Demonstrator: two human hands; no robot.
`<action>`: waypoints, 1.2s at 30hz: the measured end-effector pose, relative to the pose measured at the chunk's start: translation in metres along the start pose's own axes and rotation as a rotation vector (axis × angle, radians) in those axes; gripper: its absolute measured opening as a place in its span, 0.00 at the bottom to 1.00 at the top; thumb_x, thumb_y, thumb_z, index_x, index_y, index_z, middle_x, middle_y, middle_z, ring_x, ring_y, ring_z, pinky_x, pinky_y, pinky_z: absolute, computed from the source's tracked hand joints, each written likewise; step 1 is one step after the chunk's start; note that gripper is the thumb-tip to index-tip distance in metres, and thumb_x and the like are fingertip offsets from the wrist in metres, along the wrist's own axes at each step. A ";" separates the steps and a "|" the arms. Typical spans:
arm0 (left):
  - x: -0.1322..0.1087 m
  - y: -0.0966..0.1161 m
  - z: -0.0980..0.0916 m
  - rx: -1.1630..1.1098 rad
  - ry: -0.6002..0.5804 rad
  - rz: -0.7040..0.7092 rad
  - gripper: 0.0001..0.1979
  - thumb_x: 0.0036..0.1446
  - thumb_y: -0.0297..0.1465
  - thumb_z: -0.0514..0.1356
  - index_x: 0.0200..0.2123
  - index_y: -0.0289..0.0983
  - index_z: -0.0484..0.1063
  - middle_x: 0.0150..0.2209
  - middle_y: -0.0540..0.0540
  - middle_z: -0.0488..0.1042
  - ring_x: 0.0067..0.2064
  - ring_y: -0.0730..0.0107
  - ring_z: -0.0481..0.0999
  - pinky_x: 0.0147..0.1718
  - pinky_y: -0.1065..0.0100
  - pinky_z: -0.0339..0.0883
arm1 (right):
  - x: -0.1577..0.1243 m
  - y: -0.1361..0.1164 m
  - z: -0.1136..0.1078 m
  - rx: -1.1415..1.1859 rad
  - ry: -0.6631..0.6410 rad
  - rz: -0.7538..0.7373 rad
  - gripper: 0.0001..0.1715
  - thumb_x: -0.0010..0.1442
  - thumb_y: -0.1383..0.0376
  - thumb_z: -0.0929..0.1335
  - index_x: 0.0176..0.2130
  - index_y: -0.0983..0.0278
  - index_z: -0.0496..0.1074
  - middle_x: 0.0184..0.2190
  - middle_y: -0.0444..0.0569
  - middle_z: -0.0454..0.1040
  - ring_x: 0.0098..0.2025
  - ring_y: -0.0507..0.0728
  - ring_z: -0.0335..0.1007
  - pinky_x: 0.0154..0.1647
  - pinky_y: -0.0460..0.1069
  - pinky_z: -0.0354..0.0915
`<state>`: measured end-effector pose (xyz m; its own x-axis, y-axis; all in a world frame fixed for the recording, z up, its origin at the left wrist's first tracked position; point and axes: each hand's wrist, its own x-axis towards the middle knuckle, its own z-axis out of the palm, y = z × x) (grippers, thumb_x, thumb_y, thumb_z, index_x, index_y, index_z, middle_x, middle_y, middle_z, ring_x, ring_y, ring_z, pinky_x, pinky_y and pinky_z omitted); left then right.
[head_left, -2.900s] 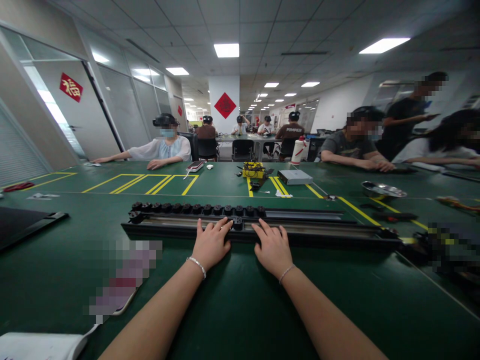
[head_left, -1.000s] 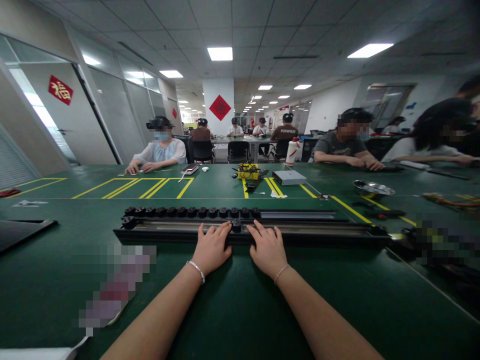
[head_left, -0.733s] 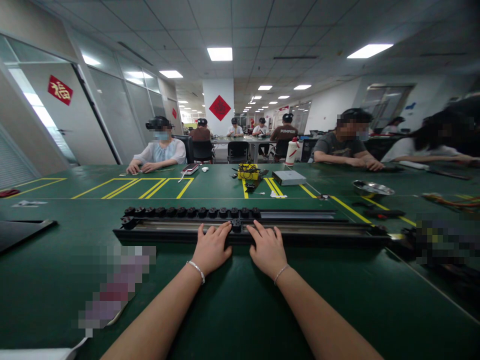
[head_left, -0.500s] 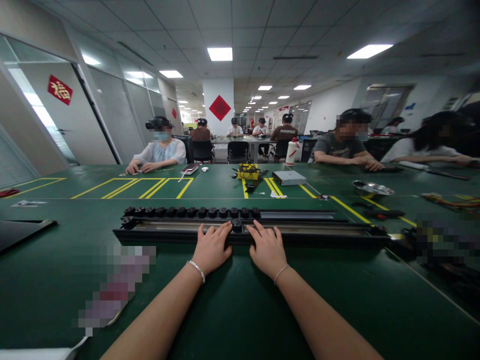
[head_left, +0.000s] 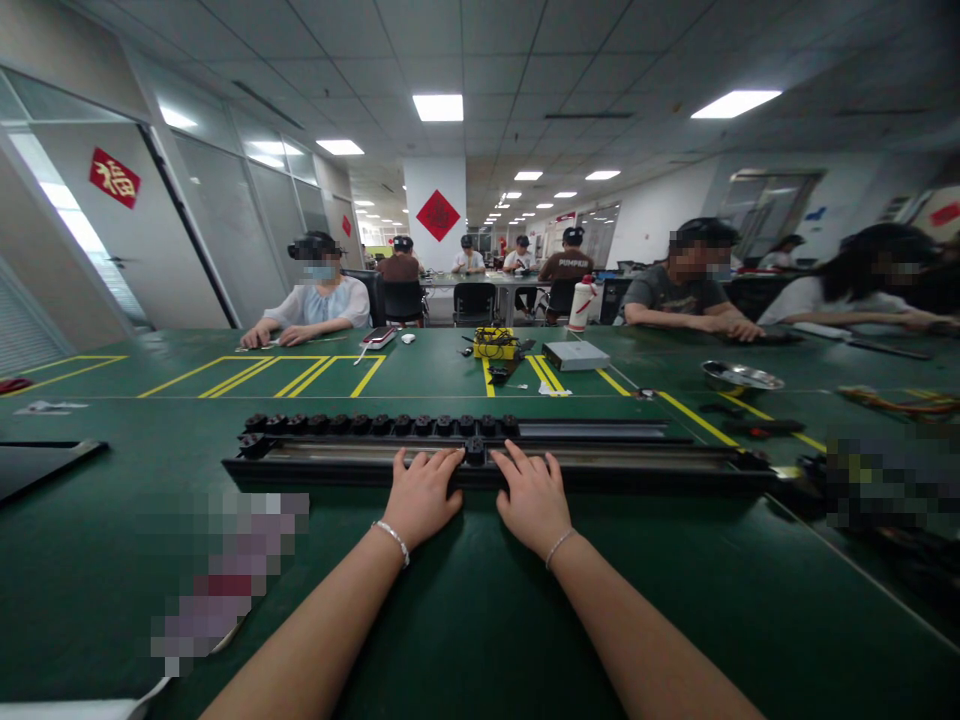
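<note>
A long black rail [head_left: 630,478] lies crosswise in front of me, with a pale strip along its channel. In that channel sits a small black socket-like module [head_left: 475,450]. My left hand [head_left: 422,494] rests on the rail's near edge, fingers spread, its index fingertip at or very near the module's left side. My right hand [head_left: 534,500] lies on the rail too, fingers apart, its fingertips just right of the module. Neither hand is wrapped round anything. Another black module [head_left: 253,445] sits at the rail's left end. Behind runs a second rail [head_left: 600,429] bearing several similar modules [head_left: 381,424].
The green table [head_left: 450,620] has yellow tape lines. A blurred pouch [head_left: 232,580] lies at front left. Farther back are a yellow block with black cables [head_left: 495,343], a grey box [head_left: 576,355], a metal bowl [head_left: 742,376] and a white bottle [head_left: 581,305]. Several people sit around.
The view has shifted very slightly. Both hands stay almost where they were on the rail, and the module between them shows at most a tiny shift to the right.
</note>
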<state>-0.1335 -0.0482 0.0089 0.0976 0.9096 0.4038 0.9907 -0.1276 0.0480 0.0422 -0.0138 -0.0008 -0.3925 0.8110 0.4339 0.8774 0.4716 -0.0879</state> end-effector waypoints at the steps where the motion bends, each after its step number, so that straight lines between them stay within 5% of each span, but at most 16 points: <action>1: 0.000 0.000 0.000 -0.007 0.001 -0.001 0.26 0.50 0.36 0.54 0.55 0.48 0.59 0.53 0.49 0.68 0.50 0.58 0.66 0.56 0.43 0.42 | 0.000 0.000 0.000 0.002 0.003 0.000 0.31 0.52 0.65 0.62 0.57 0.54 0.59 0.60 0.45 0.57 0.51 0.59 0.58 0.59 0.59 0.38; 36: 0.000 0.003 0.002 0.006 -0.001 0.004 0.27 0.50 0.37 0.55 0.56 0.48 0.57 0.48 0.48 0.71 0.49 0.58 0.66 0.57 0.41 0.36 | 0.000 0.001 0.002 0.010 0.013 -0.014 0.32 0.52 0.65 0.63 0.57 0.52 0.59 0.60 0.45 0.57 0.50 0.61 0.58 0.58 0.61 0.39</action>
<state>-0.1305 -0.0475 0.0077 0.1017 0.9097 0.4027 0.9908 -0.1290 0.0412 0.0426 -0.0124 -0.0022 -0.4010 0.7996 0.4471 0.8690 0.4864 -0.0905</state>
